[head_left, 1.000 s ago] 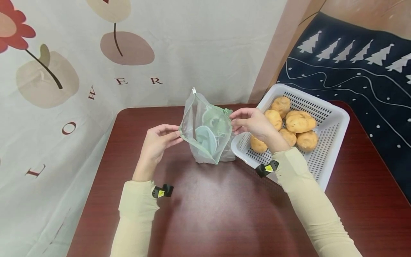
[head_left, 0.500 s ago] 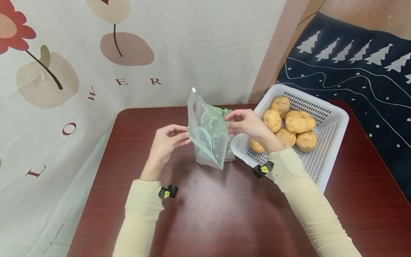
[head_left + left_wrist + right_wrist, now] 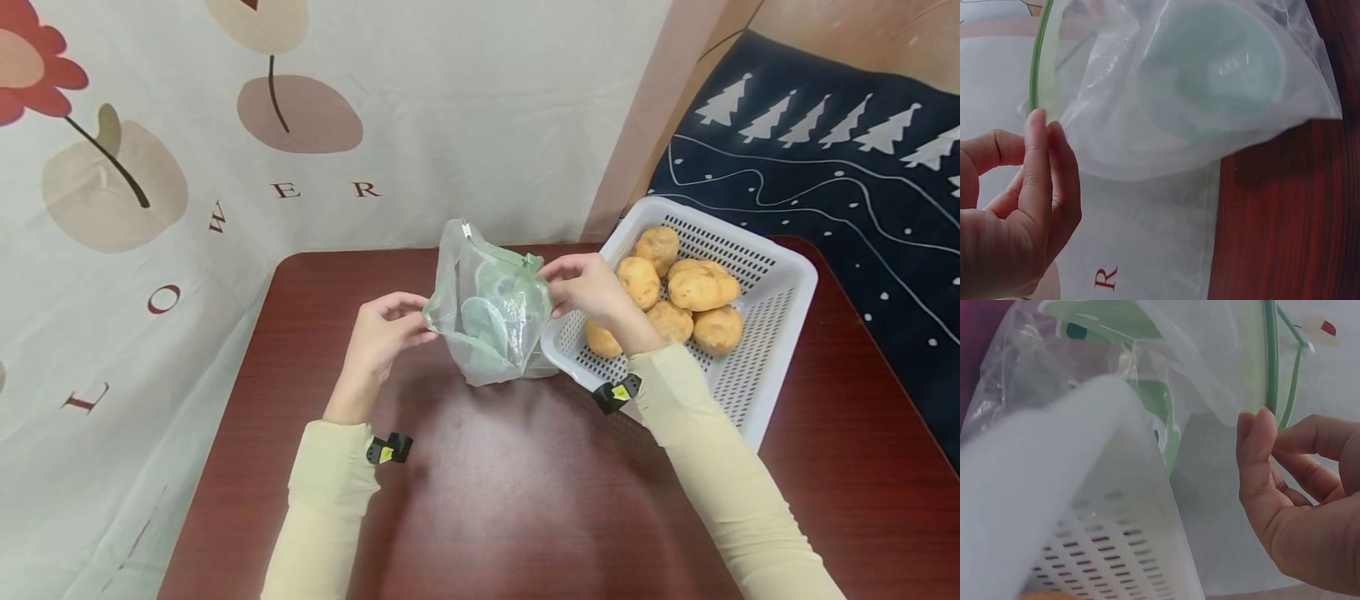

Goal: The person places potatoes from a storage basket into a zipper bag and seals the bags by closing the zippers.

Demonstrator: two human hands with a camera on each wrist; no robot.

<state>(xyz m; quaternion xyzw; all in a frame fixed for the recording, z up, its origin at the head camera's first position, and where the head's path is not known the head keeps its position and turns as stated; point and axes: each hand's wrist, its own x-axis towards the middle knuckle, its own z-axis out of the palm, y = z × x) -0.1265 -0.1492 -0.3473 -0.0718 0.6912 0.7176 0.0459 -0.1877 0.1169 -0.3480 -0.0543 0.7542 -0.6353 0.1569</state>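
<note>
Each grip, left hand (image 3: 377, 337) and right hand (image 3: 596, 292), a pinch on the clear bag (image 3: 463, 275); red lettering "LOWER" (image 3: 217, 218) behind.

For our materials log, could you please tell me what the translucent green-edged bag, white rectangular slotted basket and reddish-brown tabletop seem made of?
The bag looks like thin, glossy plastic film: it shows creases and bright highlights. The basket is probably moulded plastic, smooth, with regular slots. The tabletop could be wood or laminate, satin-finished: streaky grain and soft sheen show.
</note>
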